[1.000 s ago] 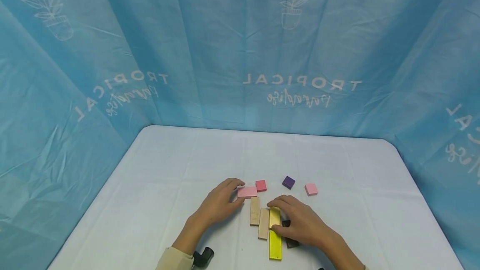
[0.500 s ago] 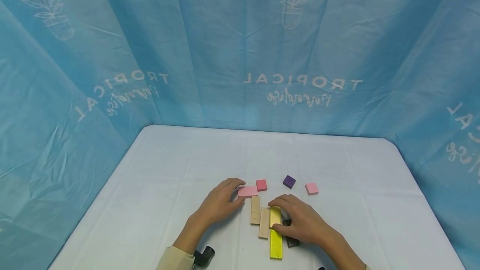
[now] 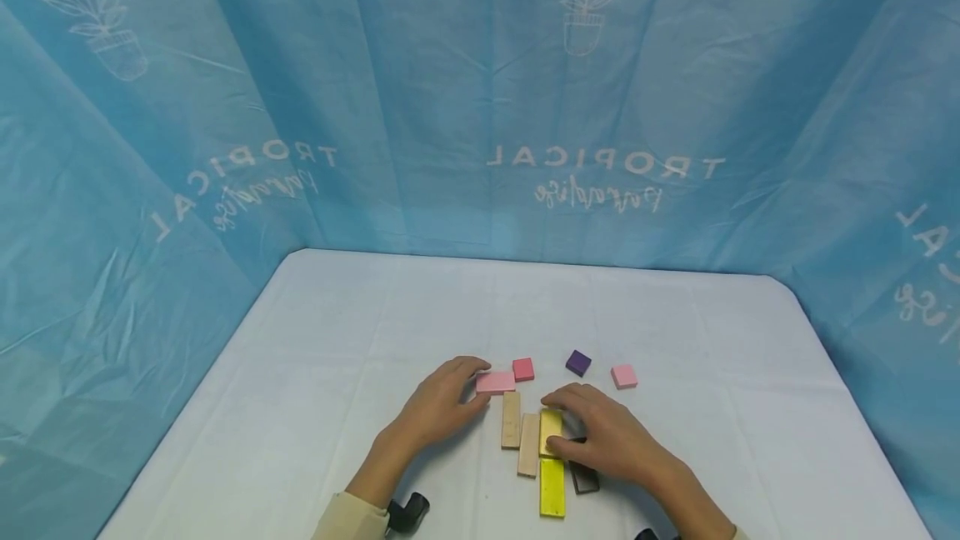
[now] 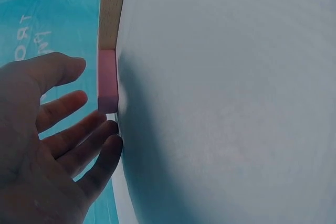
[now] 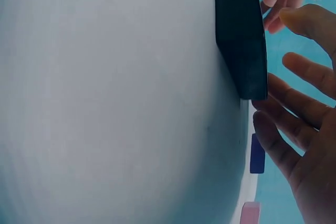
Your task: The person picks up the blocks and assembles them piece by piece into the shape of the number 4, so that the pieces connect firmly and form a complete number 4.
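In the head view my left hand (image 3: pixel 444 402) is spread around the left end of a light pink rectangular block (image 3: pixel 495 382). The left wrist view shows its fingers relaxed, with the thumb apart from the pink block (image 4: pixel 107 81). My right hand (image 3: pixel 603 430) hovers over the upper yellow block (image 3: pixel 551 423), partly hiding it and a black block (image 3: pixel 584 477). Its fingers stay loosely bent with a gap to the thumb, as the right wrist view shows beside the black block (image 5: pixel 240 35). Below lies a brighter yellow block (image 3: pixel 552 488), end to end with the upper one.
Two plain wooden blocks (image 3: pixel 511 421) lie staggered between the hands. Farther back are a red-pink cube (image 3: pixel 522 369), a purple cube (image 3: pixel 578 362) and a pink cube (image 3: pixel 624 377). A blue printed curtain (image 3: pixel 480 107) surrounds the white table (image 3: pixel 360 315).
My right hand has risen slightly and drawn a little away toward the far side, uncovering more of the yellow blocks. My left hand has stayed in place beside the pink block.
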The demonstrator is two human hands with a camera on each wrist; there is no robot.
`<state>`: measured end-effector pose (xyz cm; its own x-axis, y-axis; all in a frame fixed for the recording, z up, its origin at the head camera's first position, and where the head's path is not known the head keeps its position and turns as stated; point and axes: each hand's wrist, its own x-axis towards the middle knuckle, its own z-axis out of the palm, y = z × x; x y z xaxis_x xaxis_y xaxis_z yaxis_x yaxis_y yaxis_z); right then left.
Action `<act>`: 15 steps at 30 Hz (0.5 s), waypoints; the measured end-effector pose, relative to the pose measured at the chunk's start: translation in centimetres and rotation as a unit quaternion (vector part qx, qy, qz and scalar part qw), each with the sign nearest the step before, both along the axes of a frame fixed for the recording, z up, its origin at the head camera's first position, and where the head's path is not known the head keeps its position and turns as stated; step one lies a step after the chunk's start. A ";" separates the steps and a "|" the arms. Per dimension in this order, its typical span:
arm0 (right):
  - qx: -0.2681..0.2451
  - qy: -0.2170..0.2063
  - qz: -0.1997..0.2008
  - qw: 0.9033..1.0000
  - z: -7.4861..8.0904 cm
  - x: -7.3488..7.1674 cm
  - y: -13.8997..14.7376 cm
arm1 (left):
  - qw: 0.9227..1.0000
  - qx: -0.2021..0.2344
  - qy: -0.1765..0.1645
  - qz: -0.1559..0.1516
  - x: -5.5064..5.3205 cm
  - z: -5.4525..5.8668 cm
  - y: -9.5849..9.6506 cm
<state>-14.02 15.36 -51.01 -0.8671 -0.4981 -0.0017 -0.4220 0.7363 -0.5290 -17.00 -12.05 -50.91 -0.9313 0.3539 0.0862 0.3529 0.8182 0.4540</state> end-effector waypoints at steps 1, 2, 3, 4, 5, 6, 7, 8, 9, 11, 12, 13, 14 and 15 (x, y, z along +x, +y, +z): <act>-0.002 0.000 -0.002 1.000 0.0 -0.1 0.1 | 1.000 0.001 0.001 -0.001 0.0 0.0 0.0; -0.003 0.001 -0.004 1.000 0.0 -0.1 0.2 | 1.000 0.002 0.003 0.000 0.0 0.0 0.1; -0.004 0.002 -0.006 1.000 0.0 -0.2 0.3 | 1.000 0.003 0.004 0.000 0.0 0.0 0.1; -0.006 0.003 -0.009 1.000 0.0 -0.2 0.3 | 1.000 0.003 0.005 0.001 0.0 0.0 0.1; -0.009 0.004 -0.011 1.000 0.0 -0.2 0.3 | 1.000 0.004 0.006 0.001 0.0 0.0 0.1; -0.011 0.005 -0.013 1.000 0.0 -0.3 0.4 | 1.000 0.004 0.006 0.001 0.0 0.0 0.1; -0.014 0.006 -0.016 1.000 0.0 -0.3 0.5 | 1.000 0.006 0.007 0.001 0.1 0.0 0.1; -0.014 0.006 -0.019 1.000 0.1 -0.3 0.5 | 1.000 0.007 0.007 0.002 0.1 0.0 0.2; -0.016 0.006 -0.021 1.000 0.1 -0.4 0.6 | 1.000 0.007 0.007 0.001 0.1 0.0 0.2; -0.017 0.004 -0.028 0.999 0.1 -0.5 0.6 | 1.000 0.009 0.006 0.002 0.1 0.1 0.2; -0.019 0.002 -0.033 0.999 0.1 -0.6 0.7 | 1.000 0.008 0.007 0.002 0.1 0.1 0.2; -0.020 0.001 -0.037 0.999 0.1 -0.6 0.7 | 1.000 0.007 0.006 0.002 0.1 0.1 0.2; -0.020 -0.001 -0.042 0.999 0.1 -0.6 0.7 | 1.000 0.005 0.005 0.002 0.1 0.1 0.2; -0.024 -0.002 -0.047 0.999 0.2 -0.7 0.8 | 1.000 0.004 0.005 0.003 0.1 0.1 0.2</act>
